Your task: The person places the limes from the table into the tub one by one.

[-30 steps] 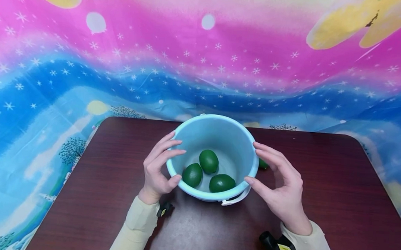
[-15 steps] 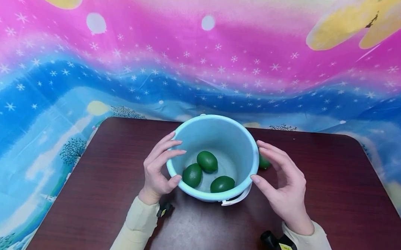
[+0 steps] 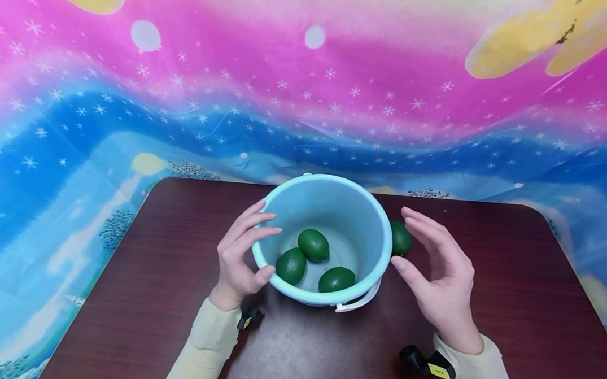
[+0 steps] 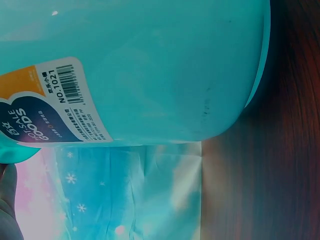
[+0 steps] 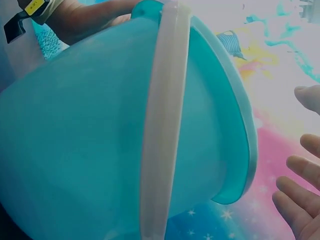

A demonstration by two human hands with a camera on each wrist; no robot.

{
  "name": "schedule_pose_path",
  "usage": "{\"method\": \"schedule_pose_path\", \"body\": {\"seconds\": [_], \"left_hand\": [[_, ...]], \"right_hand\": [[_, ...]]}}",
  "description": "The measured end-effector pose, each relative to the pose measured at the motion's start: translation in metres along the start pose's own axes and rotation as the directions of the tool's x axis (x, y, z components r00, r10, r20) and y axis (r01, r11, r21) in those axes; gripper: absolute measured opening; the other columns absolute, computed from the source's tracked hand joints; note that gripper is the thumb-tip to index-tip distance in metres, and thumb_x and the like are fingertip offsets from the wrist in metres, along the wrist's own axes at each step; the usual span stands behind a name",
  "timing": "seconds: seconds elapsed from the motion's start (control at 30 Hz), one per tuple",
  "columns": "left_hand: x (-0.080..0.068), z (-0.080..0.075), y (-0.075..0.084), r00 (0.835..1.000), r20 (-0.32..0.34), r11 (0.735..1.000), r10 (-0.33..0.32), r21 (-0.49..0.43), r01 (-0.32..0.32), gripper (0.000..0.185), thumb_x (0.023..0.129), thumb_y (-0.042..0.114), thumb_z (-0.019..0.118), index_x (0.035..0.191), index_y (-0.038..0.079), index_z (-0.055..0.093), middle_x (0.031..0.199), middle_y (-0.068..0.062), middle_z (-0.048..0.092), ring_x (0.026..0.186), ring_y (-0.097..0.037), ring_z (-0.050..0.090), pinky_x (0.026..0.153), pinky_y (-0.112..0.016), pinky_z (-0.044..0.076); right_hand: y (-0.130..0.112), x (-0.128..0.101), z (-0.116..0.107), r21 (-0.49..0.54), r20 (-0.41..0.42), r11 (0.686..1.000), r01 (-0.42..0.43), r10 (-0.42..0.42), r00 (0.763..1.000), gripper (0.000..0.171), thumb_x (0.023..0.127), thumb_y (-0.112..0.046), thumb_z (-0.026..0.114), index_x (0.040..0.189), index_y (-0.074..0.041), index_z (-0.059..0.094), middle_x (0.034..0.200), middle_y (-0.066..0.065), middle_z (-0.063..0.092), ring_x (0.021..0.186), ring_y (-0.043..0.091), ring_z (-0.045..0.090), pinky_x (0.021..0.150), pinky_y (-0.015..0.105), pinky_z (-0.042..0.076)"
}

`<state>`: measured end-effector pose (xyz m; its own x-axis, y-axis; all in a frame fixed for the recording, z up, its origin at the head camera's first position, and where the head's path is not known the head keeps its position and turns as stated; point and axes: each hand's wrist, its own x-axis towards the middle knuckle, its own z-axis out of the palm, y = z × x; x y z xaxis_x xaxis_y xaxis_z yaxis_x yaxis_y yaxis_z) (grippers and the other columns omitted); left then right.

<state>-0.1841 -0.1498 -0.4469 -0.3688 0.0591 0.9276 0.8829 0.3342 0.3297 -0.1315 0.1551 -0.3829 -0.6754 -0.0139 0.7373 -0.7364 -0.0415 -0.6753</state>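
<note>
In the head view a light blue bucket (image 3: 329, 297) stands on the table, its mouth tilted toward me. Inside at the bottom lie three dark green, lime-like fruits (image 3: 291, 266). My left hand (image 3: 242, 254) grips the bucket's left rim, fingertips overlapping the inner edge and thumb at the front. To the right, my right hand (image 3: 442, 275) is held apart from the rim, fingers spread and nothing between them. Another green fruit (image 3: 401, 239) shows just beyond the rim, near those fingertips and partly hidden. The right wrist view shows the white bucket handle (image 5: 165, 120) hanging down.
The dark red-brown table (image 3: 151, 296) has rounded far corners. Behind it hangs a pink and blue snowflake cloth (image 3: 267, 97). A printed label (image 4: 55, 100) sticks to the bucket's side. Black wrist cameras sit at both cuffs.
My right hand has left the bucket's rim and moved right, uncovering more of the fruit outside. One fruit inside has rolled slightly left. The left hand and bucket stay put.
</note>
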Motion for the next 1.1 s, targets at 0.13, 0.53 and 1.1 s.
{"method": "schedule_pose_path", "body": {"seconds": [0.13, 0.53, 1.1], "left_hand": [[-0.001, 0.0, 0.0, 1.0, 0.003, 1.0, 0.0, 0.003, 0.0, 0.062, 0.093, 0.061, 0.057, 0.099, 0.002, 0.077, 0.109, -0.021, 0.07, 0.118, -0.049, 0.059, 0.1, -0.052, 0.051], [0.0, 0.0, 0.0, 1.0, 0.005, 1.0, -0.001, -0.004, 0.001, 0.061, 0.092, 0.06, 0.058, 0.099, 0.002, 0.076, 0.11, -0.021, 0.07, 0.118, -0.049, 0.059, 0.1, -0.052, 0.051], [0.0, -0.001, 0.0, 1.0, 0.007, 1.0, -0.001, -0.003, 0.001, 0.061, 0.092, 0.06, 0.058, 0.099, 0.001, 0.076, 0.11, -0.021, 0.07, 0.119, -0.049, 0.059, 0.101, -0.052, 0.051]], "right_hand": [[0.002, 0.001, -0.003, 0.008, -0.023, 1.0, 0.003, -0.003, 1.0, 0.051, 0.084, 0.005, 0.08, 0.125, 0.023, 0.056, 0.133, 0.037, 0.054, 0.13, 0.037, 0.053, 0.109, 0.036, 0.044], [0.002, 0.004, -0.013, -0.06, -0.066, 0.998, -0.02, 0.016, 0.998, 0.048, 0.086, 0.007, 0.077, 0.127, 0.021, 0.056, 0.134, 0.036, 0.055, 0.13, 0.036, 0.053, 0.109, 0.036, 0.044], [0.005, 0.008, -0.026, -0.158, -0.119, 0.986, -0.06, 0.041, 0.992, 0.045, 0.086, 0.01, 0.072, 0.127, 0.02, 0.057, 0.133, 0.035, 0.056, 0.13, 0.036, 0.052, 0.109, 0.036, 0.044]]}}
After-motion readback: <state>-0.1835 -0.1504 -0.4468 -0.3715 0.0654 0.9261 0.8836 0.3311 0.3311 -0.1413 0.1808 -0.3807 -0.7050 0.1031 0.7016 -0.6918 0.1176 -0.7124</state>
